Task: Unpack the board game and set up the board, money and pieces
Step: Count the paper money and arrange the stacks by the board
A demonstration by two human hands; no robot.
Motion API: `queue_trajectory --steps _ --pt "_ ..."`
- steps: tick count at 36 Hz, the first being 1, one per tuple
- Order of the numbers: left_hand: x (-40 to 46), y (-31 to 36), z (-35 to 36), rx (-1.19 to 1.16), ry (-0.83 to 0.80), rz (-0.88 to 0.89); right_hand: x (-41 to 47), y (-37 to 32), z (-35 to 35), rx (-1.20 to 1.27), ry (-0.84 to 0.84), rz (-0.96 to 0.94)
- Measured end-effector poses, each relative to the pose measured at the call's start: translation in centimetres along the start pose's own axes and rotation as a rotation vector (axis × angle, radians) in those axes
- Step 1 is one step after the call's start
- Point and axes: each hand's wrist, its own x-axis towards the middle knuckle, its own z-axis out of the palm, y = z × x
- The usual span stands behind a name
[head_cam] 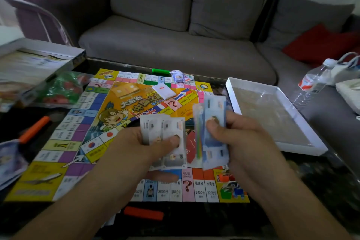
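Sorting notes [213, 132] over the board [124, 103]: white ones pinched by left hand [148, 146] fingers, the stack gripped by right hand [241, 134]; denominations best kept separate.

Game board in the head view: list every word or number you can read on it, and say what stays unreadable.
"机会 CHANCE": pink square on the game board, near edge.
"福建省", "2400": orange-topped square.
"台湾省", "2200": next orange-topped square.
"2600", twice: squares left of the pink one.
Centre title, banknotes in the left hand and right hand, bottle label: too blurred.
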Motion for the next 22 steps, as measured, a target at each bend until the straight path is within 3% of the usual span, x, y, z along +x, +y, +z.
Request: queue_trajectory --steps 11,17,22 --pt "-0.2 0.5 -0.7 -0.015 -0.065 0.0 0.1 1.4 3.3 -0.126 0.032 -0.013" --pt "-0.3 1.8 -1.0 -0.168 0.006 -0.083 0.3 1.2 3.9 -0.173 0.036 -0.011" --pt "-0.6 1.5 -1.6 -0.017 0.024 -0.011 0.4 1.3 4.3 -0.164 0.035 -0.001"
